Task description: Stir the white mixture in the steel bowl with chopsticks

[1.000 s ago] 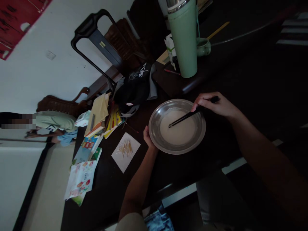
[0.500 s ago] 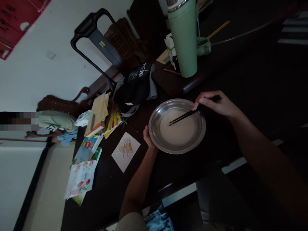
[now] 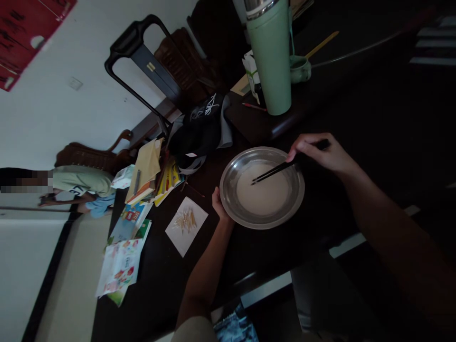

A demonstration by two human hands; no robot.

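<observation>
A round metal bowl (image 3: 228, 202) holding a pale liquid sits on the dark table (image 3: 167, 285). My left hand (image 3: 219, 205) grips the bowl's left rim, fingers curled under it. My right hand (image 3: 322, 153) is closed on a pair of dark chopsticks (image 3: 272, 172). Their tips rest in the pale liquid near the bowl's middle.
A tall green flask (image 3: 270, 57) and a green cup (image 3: 299, 69) stand behind the bowl. A white paper with toothpicks (image 3: 185, 224) lies left of it, then books (image 3: 138, 199) and a black bag (image 3: 201, 128). Another person (image 3: 74, 185) sits far left, beside wooden chairs.
The chopstick tips have shifted slightly up and right within the liquid. My left hand stays on the rim.
</observation>
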